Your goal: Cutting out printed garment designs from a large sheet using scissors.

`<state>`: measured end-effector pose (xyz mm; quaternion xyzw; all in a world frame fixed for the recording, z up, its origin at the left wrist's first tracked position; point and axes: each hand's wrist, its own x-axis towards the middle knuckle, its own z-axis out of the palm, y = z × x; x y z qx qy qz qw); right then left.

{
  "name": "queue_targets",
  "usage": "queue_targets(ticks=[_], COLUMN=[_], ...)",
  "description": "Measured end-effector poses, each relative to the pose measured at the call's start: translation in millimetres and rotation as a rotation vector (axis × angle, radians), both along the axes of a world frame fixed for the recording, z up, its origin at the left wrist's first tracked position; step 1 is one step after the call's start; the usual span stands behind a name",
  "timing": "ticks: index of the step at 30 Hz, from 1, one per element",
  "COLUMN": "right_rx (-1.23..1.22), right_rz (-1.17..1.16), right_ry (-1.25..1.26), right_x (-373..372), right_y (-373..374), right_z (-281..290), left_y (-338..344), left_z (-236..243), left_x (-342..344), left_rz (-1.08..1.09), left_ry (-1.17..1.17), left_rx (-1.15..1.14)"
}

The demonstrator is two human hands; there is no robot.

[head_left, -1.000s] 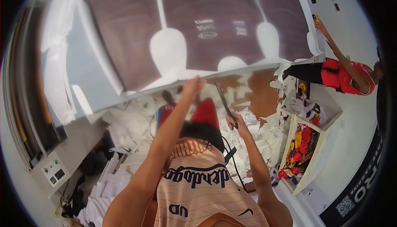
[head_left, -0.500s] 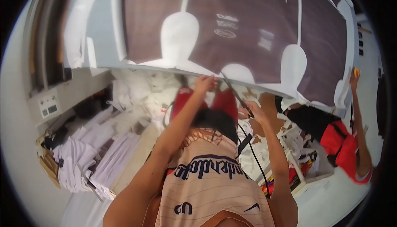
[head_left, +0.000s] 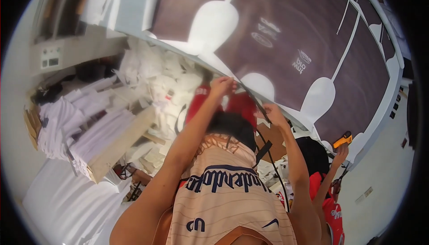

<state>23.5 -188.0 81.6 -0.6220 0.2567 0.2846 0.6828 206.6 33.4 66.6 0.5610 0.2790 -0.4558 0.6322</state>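
Observation:
A wide dark-brown printed sheet [head_left: 277, 17] with white rounded shapes lies over the table in front of me. Closed at its near edge, my left hand [head_left: 223, 87] has its fingertips pinched on the sheet's border. My right hand [head_left: 275, 115] is to the right of it and slightly nearer. Its fingers are closed around a long thin black tool [head_left: 254, 100], which slants up along the sheet's edge towards my left fingertips. Below that hand a black cord [head_left: 278, 175] runs down beside my body; whether it joins the tool I cannot tell.
Another person's hand [head_left: 342, 151] holds a yellow-and-black tool [head_left: 343, 139] at the table's right corner. White scraps [head_left: 174, 79] heap under the table. Folded white cloth [head_left: 80, 106] is stacked at left, near a wall socket panel [head_left: 51, 58]. Brown cardboard [head_left: 270, 142] lies below my right hand.
My view has turned, so the table edge now slopes down to the right. The other person's hand with the yellow tool appears closer to me. Both my hands keep nearly the same places.

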Motion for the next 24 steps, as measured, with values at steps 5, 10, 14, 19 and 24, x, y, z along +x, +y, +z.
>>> queue_targets(ticks=[5,10,14,19,24], right_rx=[-0.124,-0.121,-0.126,-0.071,-0.067], right_rz=[0.1,0.069,0.18,0.137,0.087], right_ry=[-0.022,-0.004,0.016,0.053,0.026], right_x=[17.4,12.5,33.3,65.2,94.4], right_y=[-4.1,0.4,4.0,16.6,28.9], right_z=[18.7,10.1,21.3,33.5,40.4], left_y=[6.7,6.0,12.2,19.0,27.1], left_z=[-3.4,-4.2,-3.0,0.2,-2.2], left_x=[-0.7,0.0,1.6,5.2,6.1], left_rz=[0.027,0.017,-0.018,-0.064,-0.094], left_ry=[-0.015,-0.015,-0.03,-0.032,-0.048], left_rx=[0.006,0.035,0.036,0.036,0.01])
